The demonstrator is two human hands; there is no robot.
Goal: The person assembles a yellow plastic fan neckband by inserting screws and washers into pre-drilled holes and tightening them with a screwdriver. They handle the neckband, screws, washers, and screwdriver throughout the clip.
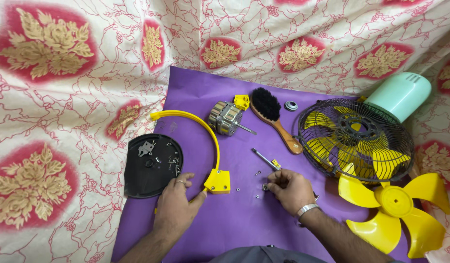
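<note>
Two hands rest on a purple sheet. Left hand lies flat with fingers loosely spread, thumb touching the block end of a yellow curved bracket. Right hand pinches a small nut at its fingertips, just beside a screwdriver. Black round plate lies left; a yellow fan blade right.

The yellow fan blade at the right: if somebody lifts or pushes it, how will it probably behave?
The yellow fan blade looks like thin moulded plastic, so it is probably light for its size. Its wide curved vanes may flex slightly when pressed. It lies with its hub up, partly leaning on the wire fan guard, so a push would likely slide or rock it, not roll it.
</note>
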